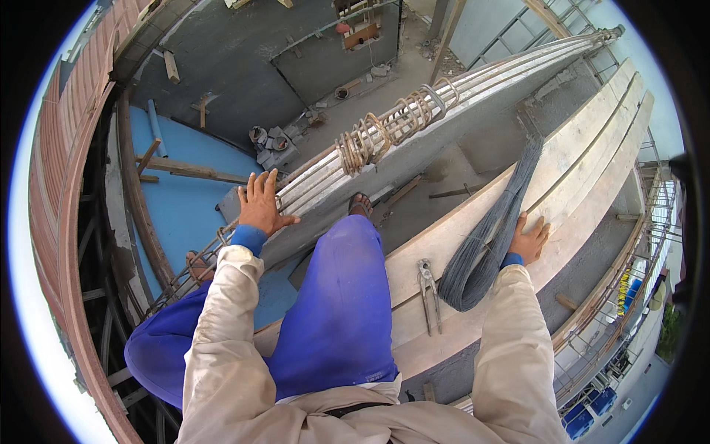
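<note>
My left hand [259, 205] rests with fingers spread at the near end of several long steel bars [303, 189] lying along the top of a wall. Farther along those bars sits a cluster of bent rebar stirrups [362, 144]. On the right, my right hand [529, 238] lies flat on wooden planks [577, 170], its fingers stretched out and nothing in them. Beside it is a looped bundle of dark tie wire [481, 263]. A pair of end-cutting pincers [428, 296] lies on the planks left of the wire, handles toward me.
I sit high up, with one sandalled foot [360, 203] by the wall. Far below are a grey floor with rubble and buckets [274, 140], and a blue surface [185, 203] at left. A reddish corrugated roof [55, 200] borders the left. Rebar cages [599, 296] run along the right edge.
</note>
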A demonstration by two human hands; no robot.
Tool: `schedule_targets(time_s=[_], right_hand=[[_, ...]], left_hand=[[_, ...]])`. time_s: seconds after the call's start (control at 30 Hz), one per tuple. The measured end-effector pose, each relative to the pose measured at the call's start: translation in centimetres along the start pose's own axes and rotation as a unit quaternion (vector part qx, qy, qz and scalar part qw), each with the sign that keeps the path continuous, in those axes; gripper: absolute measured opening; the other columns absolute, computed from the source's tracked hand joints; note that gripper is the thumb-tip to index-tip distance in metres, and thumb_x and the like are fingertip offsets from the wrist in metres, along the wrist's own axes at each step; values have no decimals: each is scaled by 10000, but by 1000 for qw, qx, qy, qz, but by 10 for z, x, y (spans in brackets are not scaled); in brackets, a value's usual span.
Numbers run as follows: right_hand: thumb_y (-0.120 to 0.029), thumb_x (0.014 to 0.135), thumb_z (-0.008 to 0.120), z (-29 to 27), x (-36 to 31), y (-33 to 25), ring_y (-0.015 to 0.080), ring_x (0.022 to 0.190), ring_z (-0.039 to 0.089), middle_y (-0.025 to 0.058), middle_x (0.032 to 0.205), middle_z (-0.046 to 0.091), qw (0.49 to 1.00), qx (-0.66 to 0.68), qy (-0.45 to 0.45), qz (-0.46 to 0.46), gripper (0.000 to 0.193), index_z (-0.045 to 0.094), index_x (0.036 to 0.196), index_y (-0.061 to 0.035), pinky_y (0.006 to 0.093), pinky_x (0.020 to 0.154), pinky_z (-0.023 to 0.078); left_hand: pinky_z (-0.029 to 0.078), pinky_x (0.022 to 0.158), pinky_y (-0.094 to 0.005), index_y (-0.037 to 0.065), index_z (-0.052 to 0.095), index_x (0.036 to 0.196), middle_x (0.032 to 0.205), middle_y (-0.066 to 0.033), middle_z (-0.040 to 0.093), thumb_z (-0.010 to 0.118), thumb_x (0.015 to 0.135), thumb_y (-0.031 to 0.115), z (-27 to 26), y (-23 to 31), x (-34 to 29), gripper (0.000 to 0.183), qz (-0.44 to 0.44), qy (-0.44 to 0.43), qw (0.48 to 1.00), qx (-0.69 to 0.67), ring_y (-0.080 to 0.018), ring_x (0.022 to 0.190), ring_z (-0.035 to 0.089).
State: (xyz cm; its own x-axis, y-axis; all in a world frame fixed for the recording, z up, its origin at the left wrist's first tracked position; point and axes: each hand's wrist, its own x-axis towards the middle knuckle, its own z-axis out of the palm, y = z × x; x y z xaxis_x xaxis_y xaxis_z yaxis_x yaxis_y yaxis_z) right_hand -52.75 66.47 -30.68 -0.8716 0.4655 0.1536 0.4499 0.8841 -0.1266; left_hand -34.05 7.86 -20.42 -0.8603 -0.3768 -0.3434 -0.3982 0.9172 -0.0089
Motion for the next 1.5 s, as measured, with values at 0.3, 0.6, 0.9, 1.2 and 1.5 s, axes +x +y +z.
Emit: schedule_targets(time_s=[0.3,0.6,0.9,1.2,1.5], right_hand=[[-699,1016,494,-11,-5,-8,337,1590,313,161,1698,381,1000,8,-1,10,802,482,1602,-153,527,1257,299],[-663,1025,508,-16,-6,-10,338,1598,287,165,1702,369,1000,13,-3,1,794,474,1602,-119,530,1254,286],[-623,1016,557,-17,-6,-11,341,1595,296,168,1699,375,1000,17,5,-1,777,476,1601,-117,524,1251,283],[-589,1016,564,-19,-5,-10,351,1592,300,175,1695,381,1000,22,9,-7,760,486,1594,-103,520,1251,272],[-575,979,594,-30,-4,-12,372,1611,240,210,1723,312,997,63,-43,23,811,457,1606,-78,521,1269,218]], left_hand=[[479,1149,-451,24,390,1562,1434,-231,626,994,623,466,-17,118,130,1200,132,-3,986,-104,-425,1347,587],[358,1237,-569,-23,216,1653,1696,-284,298,947,586,701,-34,138,151,1482,157,-70,981,93,-454,1575,301],[432,1203,-443,-61,211,1641,1612,-318,412,922,702,590,-59,309,248,1346,113,-25,988,-100,-433,1477,464],[407,1224,-454,-63,338,1588,1599,-315,428,893,770,536,-55,251,201,1156,133,47,987,-76,-425,1469,473],[354,1233,-560,-39,520,1456,1371,-227,697,795,814,710,-92,384,276,1024,58,-39,997,23,-326,1274,689]])
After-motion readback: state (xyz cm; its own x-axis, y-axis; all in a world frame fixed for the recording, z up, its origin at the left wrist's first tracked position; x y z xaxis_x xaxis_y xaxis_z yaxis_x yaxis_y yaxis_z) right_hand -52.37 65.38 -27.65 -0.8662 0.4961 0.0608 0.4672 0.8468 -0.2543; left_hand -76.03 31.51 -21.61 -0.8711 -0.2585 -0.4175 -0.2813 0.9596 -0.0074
